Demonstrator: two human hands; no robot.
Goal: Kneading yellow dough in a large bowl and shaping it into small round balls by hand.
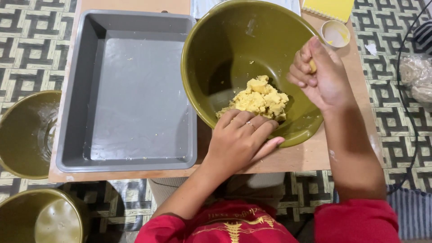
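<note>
A small light-brown wooden surface (pixel 310 157) carries a grey rectangular baking tray (pixel 76 112) on its left half, bare but for a few yellow crumbs, and just beside it on the right an olive-green bowl (pixel 202 49), tilted, with a lump of yellow dough inside. Along the far edge lie a yellow spiral notebook (pixel 329 9), a small round cup (pixel 335 33) smeared with yellow, and a pale sheet partly hidden behind the bowl. The surface stands on a floor mat (pixel 27 49) with a dark and cream geometric pattern, where two more olive-green bowls (pixel 27 132) rest at the left.
</note>
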